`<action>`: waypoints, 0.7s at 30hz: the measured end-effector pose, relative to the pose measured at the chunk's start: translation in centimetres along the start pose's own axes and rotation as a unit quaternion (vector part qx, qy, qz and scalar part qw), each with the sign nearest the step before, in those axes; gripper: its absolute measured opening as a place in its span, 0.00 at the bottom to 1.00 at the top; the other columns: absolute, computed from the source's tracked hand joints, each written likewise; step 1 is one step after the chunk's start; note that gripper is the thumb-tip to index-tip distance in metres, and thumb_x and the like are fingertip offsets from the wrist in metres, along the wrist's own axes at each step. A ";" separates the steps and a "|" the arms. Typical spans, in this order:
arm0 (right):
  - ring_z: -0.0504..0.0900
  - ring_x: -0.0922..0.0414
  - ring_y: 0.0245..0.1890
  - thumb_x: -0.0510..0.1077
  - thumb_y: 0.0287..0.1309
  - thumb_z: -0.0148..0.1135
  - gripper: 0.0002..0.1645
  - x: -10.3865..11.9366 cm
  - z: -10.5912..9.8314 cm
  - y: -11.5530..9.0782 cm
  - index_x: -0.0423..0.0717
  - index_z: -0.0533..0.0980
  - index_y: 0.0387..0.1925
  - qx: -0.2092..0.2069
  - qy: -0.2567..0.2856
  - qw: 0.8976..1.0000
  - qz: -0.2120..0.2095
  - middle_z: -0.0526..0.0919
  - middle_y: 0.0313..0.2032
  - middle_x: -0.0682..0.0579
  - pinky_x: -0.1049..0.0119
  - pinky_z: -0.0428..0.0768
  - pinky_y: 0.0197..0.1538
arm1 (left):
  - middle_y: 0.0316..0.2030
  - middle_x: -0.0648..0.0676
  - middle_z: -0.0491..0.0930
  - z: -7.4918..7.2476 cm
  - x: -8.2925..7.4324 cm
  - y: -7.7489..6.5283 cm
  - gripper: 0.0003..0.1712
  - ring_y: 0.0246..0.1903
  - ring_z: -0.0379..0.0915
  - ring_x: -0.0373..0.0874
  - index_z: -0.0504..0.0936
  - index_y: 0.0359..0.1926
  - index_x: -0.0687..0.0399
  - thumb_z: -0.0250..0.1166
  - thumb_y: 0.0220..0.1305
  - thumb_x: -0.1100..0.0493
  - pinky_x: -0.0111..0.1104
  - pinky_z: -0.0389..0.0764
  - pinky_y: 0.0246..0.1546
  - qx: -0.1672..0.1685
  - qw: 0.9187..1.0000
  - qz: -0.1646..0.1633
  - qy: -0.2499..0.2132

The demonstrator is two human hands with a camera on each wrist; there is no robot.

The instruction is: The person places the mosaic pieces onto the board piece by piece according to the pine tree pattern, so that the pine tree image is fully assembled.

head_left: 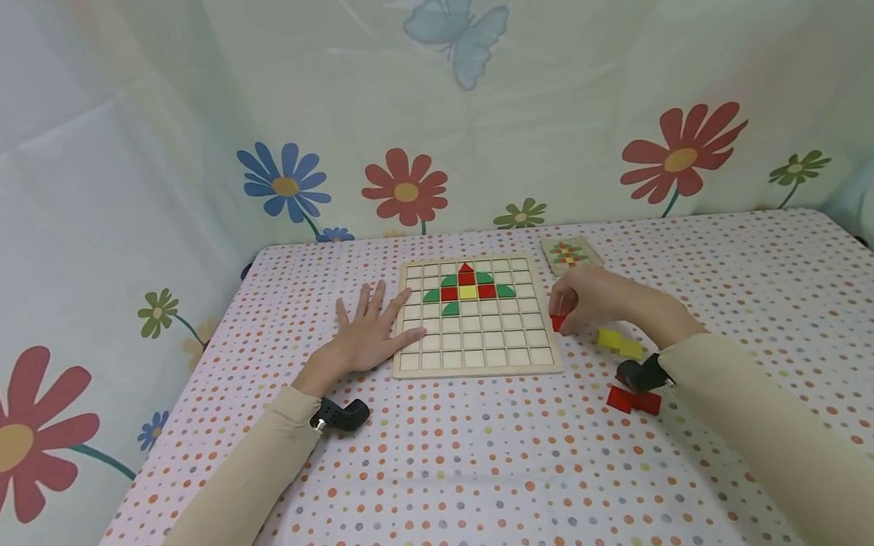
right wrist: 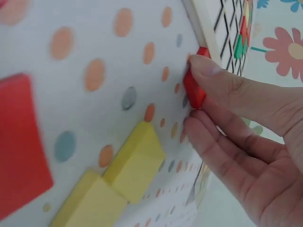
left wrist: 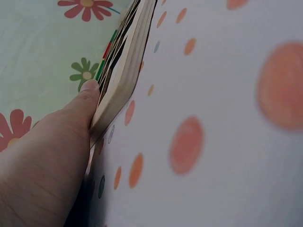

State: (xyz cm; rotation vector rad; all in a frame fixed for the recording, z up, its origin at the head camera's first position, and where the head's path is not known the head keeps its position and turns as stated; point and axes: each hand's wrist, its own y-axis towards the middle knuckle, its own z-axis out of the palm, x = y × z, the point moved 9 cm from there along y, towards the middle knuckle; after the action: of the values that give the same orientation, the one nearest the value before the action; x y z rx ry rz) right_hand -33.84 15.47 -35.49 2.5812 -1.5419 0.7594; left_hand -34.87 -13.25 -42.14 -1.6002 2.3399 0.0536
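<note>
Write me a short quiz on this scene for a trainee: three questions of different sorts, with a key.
1. Multiple choice: what does the right hand hold?
A) a green piece
B) a red block
C) the picture card

2. True or false: the left hand is curled into a fist.

3. Count: how many yellow pieces lie in the grid of the board?

Key:
1. B; it is between the thumb and fingers, by the right edge of the board.
2. False; its fingers are spread, reaching onto the board's left edge.
3. One, in the row just below the upper red square.
</note>
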 end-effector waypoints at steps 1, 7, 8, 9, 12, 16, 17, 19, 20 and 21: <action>0.83 0.55 0.36 0.33 0.54 0.79 0.10 -0.1 0.0 0.1 0.39 0.85 0.37 0.005 0.002 1.000 0.008 0.87 0.34 0.51 0.55 0.84 0.45 | 0.84 0.62 0.30 0.0 0.0 0.0 0.50 0.81 0.19 0.61 0.41 0.86 0.36 0.46 0.75 0.25 0.71 0.23 0.71 0.001 1.000 0.000 -0.001; 0.81 0.50 0.37 0.34 0.53 0.80 0.12 -0.3 -0.3 0.4 0.40 0.82 0.35 0.020 0.006 0.999 0.045 0.85 0.36 0.46 0.52 0.82 0.46 | 0.83 0.62 0.29 -0.1 0.0 0.0 0.50 0.81 0.19 0.62 0.41 0.86 0.37 0.46 0.75 0.25 0.71 0.23 0.71 -0.002 1.000 0.006 -0.006; 0.81 0.50 0.37 0.33 0.53 0.80 0.12 -0.3 -0.3 0.5 0.41 0.81 0.34 0.021 0.004 0.999 0.049 0.85 0.36 0.46 0.52 0.82 0.46 | 0.83 0.63 0.29 -0.1 0.0 0.0 0.50 0.81 0.19 0.62 0.41 0.86 0.38 0.45 0.75 0.24 0.71 0.23 0.71 -0.003 1.000 0.008 -0.007; 0.81 0.50 0.37 0.33 0.53 0.80 0.12 -0.3 -0.3 0.5 0.41 0.81 0.34 0.022 0.002 0.998 0.051 0.85 0.36 0.46 0.52 0.81 0.46 | 0.83 0.63 0.29 -0.1 0.0 0.1 0.51 0.81 0.19 0.62 0.40 0.86 0.38 0.45 0.74 0.24 0.71 0.22 0.71 -0.003 1.000 0.009 -0.006; 0.79 0.50 0.37 0.32 0.53 0.79 0.13 -0.4 -0.2 0.6 0.41 0.79 0.33 0.019 0.004 0.998 0.051 0.84 0.35 0.46 0.53 0.81 0.45 | 0.83 0.63 0.29 -0.1 0.0 0.2 0.51 0.81 0.19 0.62 0.41 0.86 0.38 0.45 0.74 0.24 0.71 0.22 0.71 -0.004 1.000 0.011 -0.009; 0.78 0.53 0.35 0.32 0.52 0.80 0.14 -0.5 -0.1 0.4 0.41 0.80 0.33 0.001 0.016 0.999 0.030 0.83 0.33 0.48 0.58 0.79 0.42 | 0.83 0.63 0.29 0.0 0.0 0.1 0.50 0.81 0.19 0.62 0.41 0.86 0.38 0.46 0.74 0.24 0.71 0.22 0.70 -0.001 1.000 0.010 -0.015; 0.77 0.53 0.34 0.32 0.52 0.80 0.14 -0.5 -0.1 0.4 0.41 0.80 0.33 -0.004 0.019 1.000 0.023 0.83 0.33 0.49 0.59 0.79 0.42 | 0.83 0.63 0.30 0.0 0.0 0.1 0.51 0.81 0.19 0.63 0.41 0.86 0.38 0.46 0.74 0.24 0.71 0.22 0.70 -0.002 1.000 0.010 -0.014; 0.77 0.54 0.34 0.32 0.52 0.81 0.14 -0.5 0.0 0.3 0.41 0.80 0.33 -0.015 0.025 1.000 0.009 0.83 0.32 0.49 0.60 0.79 0.41 | 0.83 0.63 0.30 0.0 0.1 0.1 0.51 0.81 0.19 0.63 0.41 0.86 0.38 0.45 0.74 0.23 0.71 0.22 0.70 -0.003 1.000 0.009 -0.011; 0.77 0.54 0.33 0.32 0.51 0.81 0.14 -0.5 0.0 0.2 0.41 0.80 0.33 -0.021 0.028 0.999 0.003 0.83 0.32 0.50 0.60 0.79 0.41 | 0.83 0.63 0.30 0.1 0.2 0.1 0.52 0.81 0.19 0.63 0.41 0.86 0.38 0.45 0.73 0.23 0.71 0.22 0.70 -0.004 1.000 0.009 -0.009; 0.77 0.55 0.33 0.32 0.51 0.81 0.14 -0.4 0.0 0.2 0.41 0.80 0.32 -0.027 0.031 0.999 -0.005 0.83 0.31 0.50 0.60 0.79 0.40 | 0.83 0.63 0.30 0.1 0.2 0.1 0.52 0.81 0.19 0.63 0.41 0.86 0.38 0.44 0.73 0.22 0.71 0.22 0.70 -0.005 1.000 0.009 -0.008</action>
State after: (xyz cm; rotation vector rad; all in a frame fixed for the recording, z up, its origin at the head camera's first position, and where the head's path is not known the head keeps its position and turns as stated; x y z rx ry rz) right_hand -34.12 15.70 -35.69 2.5010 -1.5100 0.7783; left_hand -35.00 -13.42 -42.27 -1.5773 2.3461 0.0811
